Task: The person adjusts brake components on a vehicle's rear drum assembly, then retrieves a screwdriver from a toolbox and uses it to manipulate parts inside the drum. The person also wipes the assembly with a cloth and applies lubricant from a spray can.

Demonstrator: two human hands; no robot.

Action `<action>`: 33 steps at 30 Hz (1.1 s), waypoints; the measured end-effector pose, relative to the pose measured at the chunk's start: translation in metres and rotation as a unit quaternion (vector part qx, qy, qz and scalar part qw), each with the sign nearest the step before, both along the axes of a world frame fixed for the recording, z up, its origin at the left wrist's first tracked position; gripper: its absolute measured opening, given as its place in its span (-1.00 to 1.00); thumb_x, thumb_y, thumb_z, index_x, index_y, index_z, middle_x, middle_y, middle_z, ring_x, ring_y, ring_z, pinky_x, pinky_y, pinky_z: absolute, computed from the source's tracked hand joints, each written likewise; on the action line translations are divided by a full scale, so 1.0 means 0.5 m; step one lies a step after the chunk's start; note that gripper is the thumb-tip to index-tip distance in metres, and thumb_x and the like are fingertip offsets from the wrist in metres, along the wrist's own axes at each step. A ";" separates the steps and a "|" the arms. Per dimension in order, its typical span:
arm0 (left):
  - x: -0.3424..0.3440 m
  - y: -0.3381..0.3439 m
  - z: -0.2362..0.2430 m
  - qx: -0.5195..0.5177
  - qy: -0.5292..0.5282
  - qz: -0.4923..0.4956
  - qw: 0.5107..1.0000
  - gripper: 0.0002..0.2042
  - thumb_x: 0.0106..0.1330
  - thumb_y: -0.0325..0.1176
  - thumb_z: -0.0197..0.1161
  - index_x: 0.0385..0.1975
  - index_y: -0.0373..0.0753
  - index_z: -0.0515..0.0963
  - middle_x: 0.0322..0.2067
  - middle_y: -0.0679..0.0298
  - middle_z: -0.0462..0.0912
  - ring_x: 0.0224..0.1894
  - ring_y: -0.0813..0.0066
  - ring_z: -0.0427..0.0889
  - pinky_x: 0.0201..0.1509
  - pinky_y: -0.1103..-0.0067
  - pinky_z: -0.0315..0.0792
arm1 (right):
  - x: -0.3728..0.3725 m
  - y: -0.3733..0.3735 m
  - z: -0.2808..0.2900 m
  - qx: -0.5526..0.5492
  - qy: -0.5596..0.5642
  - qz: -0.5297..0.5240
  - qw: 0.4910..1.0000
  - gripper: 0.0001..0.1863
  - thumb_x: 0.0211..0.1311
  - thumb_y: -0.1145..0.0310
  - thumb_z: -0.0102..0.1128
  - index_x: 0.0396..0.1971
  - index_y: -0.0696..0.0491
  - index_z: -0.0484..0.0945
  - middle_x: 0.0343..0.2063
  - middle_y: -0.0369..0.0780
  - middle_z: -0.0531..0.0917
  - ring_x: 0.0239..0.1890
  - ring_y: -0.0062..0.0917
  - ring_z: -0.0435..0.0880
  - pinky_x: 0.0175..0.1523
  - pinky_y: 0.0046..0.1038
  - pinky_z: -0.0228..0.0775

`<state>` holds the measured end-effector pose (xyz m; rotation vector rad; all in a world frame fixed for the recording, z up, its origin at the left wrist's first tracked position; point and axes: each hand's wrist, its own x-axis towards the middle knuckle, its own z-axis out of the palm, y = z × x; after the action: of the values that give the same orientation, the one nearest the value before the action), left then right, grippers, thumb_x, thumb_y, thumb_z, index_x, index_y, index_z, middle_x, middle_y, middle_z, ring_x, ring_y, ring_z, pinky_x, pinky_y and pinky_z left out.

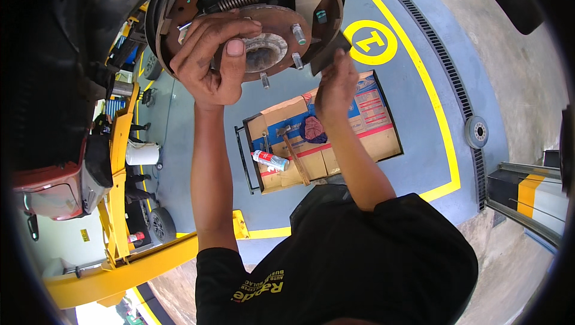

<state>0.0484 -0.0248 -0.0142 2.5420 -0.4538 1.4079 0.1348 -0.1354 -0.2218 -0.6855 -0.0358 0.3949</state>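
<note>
Above me is an opened drum brake, its curved brake shoe (333,17) and coil spring (238,0) exposed. The rusty wheel hub (281,21) sits at its middle, with several wheel studs sticking out. My left hand (209,55) is closed over the hub's left side, its fingers bent across the flange and the thumb beside the centre bore. At the lower right rim of the brake, my right hand (339,85) pinches a thin dark sheet (331,54), which lies against or very near the shoe's edge. Its exact contact is hidden.
Below stands a low cart lined with flattened cardboard (359,145), bearing a hammer (293,154), a spray can (271,160) and a bunched reddish rag (314,130). A yellow lift arm (120,187) rises at the left. A drain grate (434,46) runs along the right.
</note>
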 end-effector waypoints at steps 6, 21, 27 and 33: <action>-0.013 -0.006 -0.005 -0.011 -0.003 0.015 1.000 -0.75 0.44 -0.33 0.22 -0.29 -0.35 0.78 -0.34 0.16 0.84 -0.19 0.19 0.81 0.13 0.27 0.66 | 0.025 -0.019 0.100 -0.081 -0.072 -0.011 0.994 -0.66 0.65 0.16 0.09 -0.11 0.15 0.66 -0.39 -0.34 0.58 -0.33 -0.67 0.46 -0.18 -0.50 0.31; -0.001 -0.025 0.004 -0.026 0.017 0.045 0.999 -0.62 0.53 -0.16 0.16 -0.28 -0.41 0.72 -0.38 0.09 0.80 -0.18 0.17 0.76 0.15 0.24 0.61 | 0.158 -0.089 0.256 -0.210 -0.311 -0.026 0.927 -0.61 0.63 0.27 0.03 0.15 0.18 0.71 -0.26 -0.07 0.79 -0.22 -0.42 0.68 -0.04 -0.40 0.54; -0.011 -0.022 -0.009 -0.040 0.009 0.057 0.998 -0.59 0.56 -0.12 0.16 -0.29 -0.39 0.72 -0.38 0.11 0.79 -0.18 0.18 0.75 0.12 0.26 0.60 | 0.162 -0.043 0.217 -0.180 -0.316 -0.055 0.930 -0.62 0.59 0.28 -0.01 0.14 0.10 0.72 -0.39 0.16 0.65 -0.30 -0.26 0.85 -0.14 -0.23 0.58; 0.003 -0.021 0.000 -0.032 0.003 0.041 0.999 -0.63 0.51 -0.16 0.20 -0.32 -0.36 0.76 -0.36 0.14 0.81 -0.20 0.21 0.79 0.14 0.22 0.66 | 0.146 -0.038 0.205 -0.080 -0.238 -0.072 0.965 -0.60 0.64 0.30 0.03 0.22 0.16 0.72 -0.42 -0.28 0.67 -0.37 -0.73 0.49 -0.25 -0.51 0.40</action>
<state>0.0500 -0.0352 -0.0140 2.5395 -0.3018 1.4188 0.2079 -0.1541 -0.1193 -0.9266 -0.4124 0.0860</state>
